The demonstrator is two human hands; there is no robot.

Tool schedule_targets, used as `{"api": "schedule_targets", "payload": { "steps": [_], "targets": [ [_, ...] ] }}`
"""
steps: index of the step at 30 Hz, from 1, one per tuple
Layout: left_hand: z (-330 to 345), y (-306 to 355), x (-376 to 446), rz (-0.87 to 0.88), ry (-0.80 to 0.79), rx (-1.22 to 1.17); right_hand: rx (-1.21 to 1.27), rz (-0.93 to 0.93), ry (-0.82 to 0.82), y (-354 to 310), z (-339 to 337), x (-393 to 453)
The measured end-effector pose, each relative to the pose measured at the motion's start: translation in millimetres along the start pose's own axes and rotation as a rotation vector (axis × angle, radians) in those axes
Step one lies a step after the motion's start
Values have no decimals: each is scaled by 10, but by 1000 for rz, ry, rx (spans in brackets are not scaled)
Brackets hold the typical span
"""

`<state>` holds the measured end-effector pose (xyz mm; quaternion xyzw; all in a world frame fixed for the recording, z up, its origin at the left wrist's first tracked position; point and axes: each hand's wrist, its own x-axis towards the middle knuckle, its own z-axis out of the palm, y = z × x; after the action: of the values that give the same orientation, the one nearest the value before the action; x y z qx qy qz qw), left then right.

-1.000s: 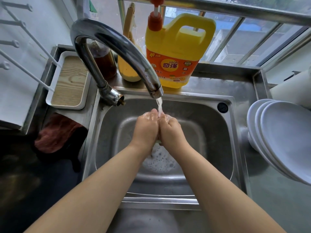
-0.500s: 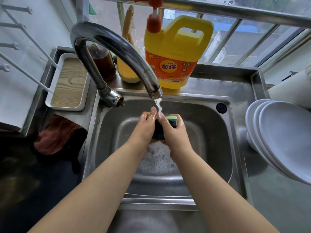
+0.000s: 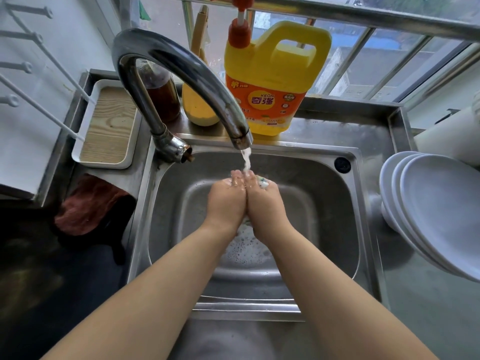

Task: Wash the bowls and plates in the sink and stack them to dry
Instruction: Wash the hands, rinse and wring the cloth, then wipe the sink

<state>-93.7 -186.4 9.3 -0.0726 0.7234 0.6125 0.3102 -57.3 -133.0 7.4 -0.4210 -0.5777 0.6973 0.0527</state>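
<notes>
Both hands are pressed side by side under the running water, the left hand (image 3: 226,201) and the right hand (image 3: 265,203) with fingers curled together around a sponge (image 3: 262,182), of which only a soapy corner shows at the right fingertips. To my eye this is the sponge being rinsed out, and it goes best if they squeeze and release right under the stream, low in the basin so the splash stays inside. Suds lie at the bottom of the sink (image 3: 324,178), which holds no dishes that I can see. The tap (image 3: 179,63) arches over from the back left corner. Behind it on the ledge stands a yellow detergent jug (image 3: 270,74). The washed white plates (image 3: 436,211) lean stacked along the worktop's right edge.
</notes>
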Motion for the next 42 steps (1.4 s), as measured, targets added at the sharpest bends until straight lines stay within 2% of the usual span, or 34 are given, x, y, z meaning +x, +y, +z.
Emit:
{"api": "schedule_targets", "payload": {
  "steps": [4,7,10,11,15,18,20,23,27,29,34,38,42],
  "targets": [
    [-65,12,7,17,-66,8,-10,74,-91,-43,-101,31],
    [-176,0,34,56,-149,82,-61,256,-139,-81,-276,54],
    [-259,-81,46,103,-179,113,68,485,-238,-100,-393,25],
    [-277,-103,55,90,-178,75,127,495,-265,-104,-398,9],
    [-394,-99,136,-157,-253,-63,135,233,-276,-11,-442,53],
    [-397,-42,178,-279,-299,-68,-187,61,-298,38,-485,69],
    [-314,-17,170,-247,-262,70,-340,30,-262,49,-419,52],
    [-197,-80,136,-86,-164,257,-333,38,-110,27,-272,24],
    [-133,-150,67,19,-68,206,-480,-83,37,58,-170,5],
    [-104,-117,52,38,-37,163,-455,-149,59,95,-138,-31],
    [-66,-63,26,64,-42,134,-320,-216,84,61,-74,-116],
    [-43,-68,18,37,-66,26,-312,-202,70,49,-59,-106],
    [-11,-61,30,-4,-23,-38,-396,-209,36,28,-73,-41]
  ]
}}
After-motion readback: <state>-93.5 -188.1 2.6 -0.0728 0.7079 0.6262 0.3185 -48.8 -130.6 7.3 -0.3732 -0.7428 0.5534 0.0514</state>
